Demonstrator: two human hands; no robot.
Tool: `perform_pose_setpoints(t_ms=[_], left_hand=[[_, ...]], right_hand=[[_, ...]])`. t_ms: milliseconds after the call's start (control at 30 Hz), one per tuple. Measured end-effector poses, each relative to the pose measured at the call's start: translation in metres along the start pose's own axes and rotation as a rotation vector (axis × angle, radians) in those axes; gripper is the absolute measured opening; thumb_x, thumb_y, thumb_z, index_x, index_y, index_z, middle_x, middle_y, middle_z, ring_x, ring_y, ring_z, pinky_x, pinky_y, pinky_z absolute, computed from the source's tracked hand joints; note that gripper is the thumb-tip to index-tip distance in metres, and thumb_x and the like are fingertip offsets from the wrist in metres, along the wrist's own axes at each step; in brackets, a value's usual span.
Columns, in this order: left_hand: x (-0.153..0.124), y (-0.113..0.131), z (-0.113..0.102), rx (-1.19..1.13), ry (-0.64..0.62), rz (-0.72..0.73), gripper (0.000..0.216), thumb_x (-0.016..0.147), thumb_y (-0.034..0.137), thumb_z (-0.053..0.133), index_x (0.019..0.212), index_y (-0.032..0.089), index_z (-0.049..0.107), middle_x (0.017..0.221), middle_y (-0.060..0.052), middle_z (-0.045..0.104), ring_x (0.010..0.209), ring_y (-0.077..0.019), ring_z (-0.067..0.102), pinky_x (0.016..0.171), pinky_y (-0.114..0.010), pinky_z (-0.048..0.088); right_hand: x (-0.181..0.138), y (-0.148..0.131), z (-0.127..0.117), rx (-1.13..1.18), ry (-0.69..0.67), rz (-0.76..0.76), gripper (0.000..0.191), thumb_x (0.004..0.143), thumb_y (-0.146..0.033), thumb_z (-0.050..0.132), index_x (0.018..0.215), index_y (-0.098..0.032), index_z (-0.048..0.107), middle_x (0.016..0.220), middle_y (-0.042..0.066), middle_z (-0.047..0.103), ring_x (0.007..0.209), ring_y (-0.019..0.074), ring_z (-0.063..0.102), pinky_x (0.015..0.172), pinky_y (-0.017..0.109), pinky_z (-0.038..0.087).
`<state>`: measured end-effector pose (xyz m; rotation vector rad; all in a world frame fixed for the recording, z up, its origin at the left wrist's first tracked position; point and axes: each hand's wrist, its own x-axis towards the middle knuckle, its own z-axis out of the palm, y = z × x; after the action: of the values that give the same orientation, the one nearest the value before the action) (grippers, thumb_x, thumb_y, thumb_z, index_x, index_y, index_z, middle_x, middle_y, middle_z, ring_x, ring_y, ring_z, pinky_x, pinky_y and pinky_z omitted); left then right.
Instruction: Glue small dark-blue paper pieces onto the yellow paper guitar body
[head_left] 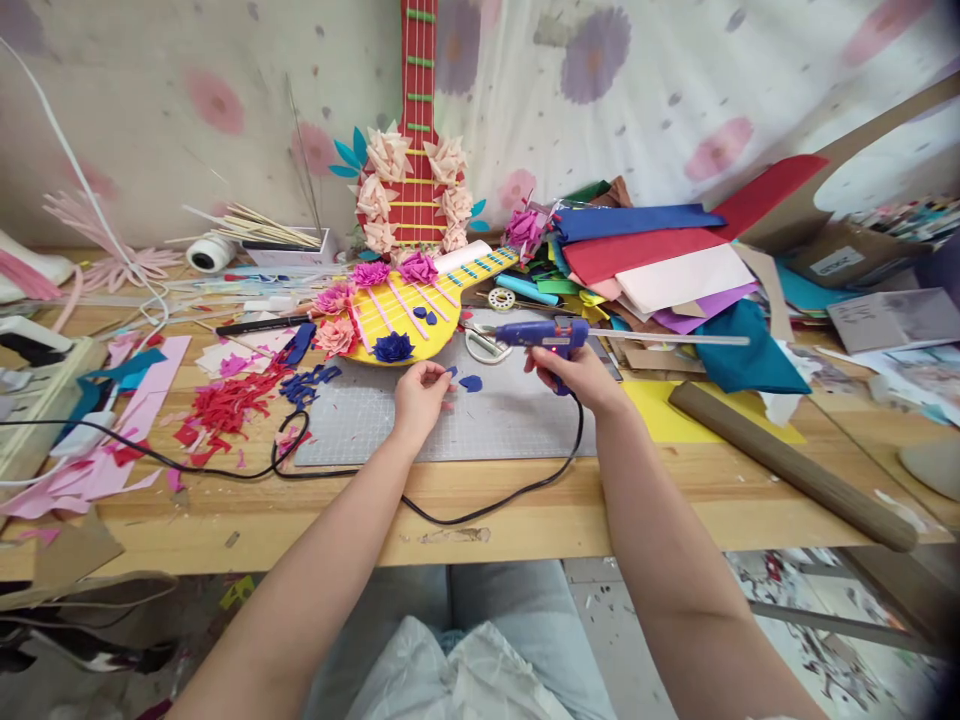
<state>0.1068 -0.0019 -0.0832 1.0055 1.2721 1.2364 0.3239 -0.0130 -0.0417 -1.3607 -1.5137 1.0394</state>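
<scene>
My right hand [568,372] grips a blue hot glue gun [544,337], its nozzle pointing left and a long clear glue stick [675,338] sticking out at the back. Between the pinched fingers of my left hand [421,400] is a small dark blue paper petal [451,372]. Another blue petal [471,383] lies on the grey cutting mat [517,430] between my hands. Just beyond, a yellow paper guitar [416,325] bears pink and purple paper flowers [370,273], a blue paper flower [394,347] and loose blue petals [425,315].
A red guitar [417,190] with pale flowers leans at the back. Red paper shreds [229,400] and blue scraps [309,383] lie left. Stacked coloured paper [645,250] and a brown tube [787,465] are right. The glue gun's black cord [480,518] loops across the table's front.
</scene>
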Motion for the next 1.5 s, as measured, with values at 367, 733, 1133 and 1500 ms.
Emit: perform_pose_setpoints(t_ms=[367,733,1133,1500], left_hand=[[0.001,-0.003,0.0,0.036,0.019,0.016,0.009,0.067,0.019,0.063,0.07,0.016,0.054,0.064,0.001,0.057,0.06,-0.0154,0.063,0.039,-0.021,0.047],[0.003,-0.006,-0.001,0.021,0.022,0.011,0.015,0.063,0.022,0.067,0.07,0.015,0.056,0.061,0.001,0.058,0.058,-0.015,0.063,0.041,-0.021,0.048],[0.003,-0.006,-0.002,0.036,0.011,0.011,0.012,0.064,0.021,0.066,0.069,0.014,0.057,0.06,0.001,0.058,0.057,-0.0138,0.062,0.039,-0.019,0.047],[0.004,-0.008,-0.002,0.056,-0.002,0.015,0.01,0.065,0.02,0.066,0.069,0.014,0.057,0.06,0.0,0.058,0.057,-0.0144,0.062,0.038,-0.021,0.048]], right_hand=[[0.004,0.01,0.014,-0.248,-0.106,0.055,0.041,0.066,-0.058,0.065,0.065,-0.018,0.058,0.052,-0.001,0.052,0.046,0.0083,0.042,0.044,0.023,0.033],[0.004,0.009,0.015,-0.274,-0.13,0.029,0.042,0.067,-0.058,0.064,0.073,-0.016,0.061,0.056,-0.001,0.053,0.049,0.008,0.042,0.049,0.023,0.035],[0.003,0.008,0.015,-0.267,-0.118,0.072,0.044,0.066,-0.059,0.064,0.075,-0.016,0.061,0.054,-0.002,0.051,0.046,0.007,0.039,0.046,0.023,0.032],[0.003,0.007,0.016,-0.25,-0.107,0.085,0.045,0.064,-0.06,0.064,0.066,-0.017,0.057,0.05,-0.003,0.046,0.047,0.0075,0.039,0.046,0.023,0.032]])
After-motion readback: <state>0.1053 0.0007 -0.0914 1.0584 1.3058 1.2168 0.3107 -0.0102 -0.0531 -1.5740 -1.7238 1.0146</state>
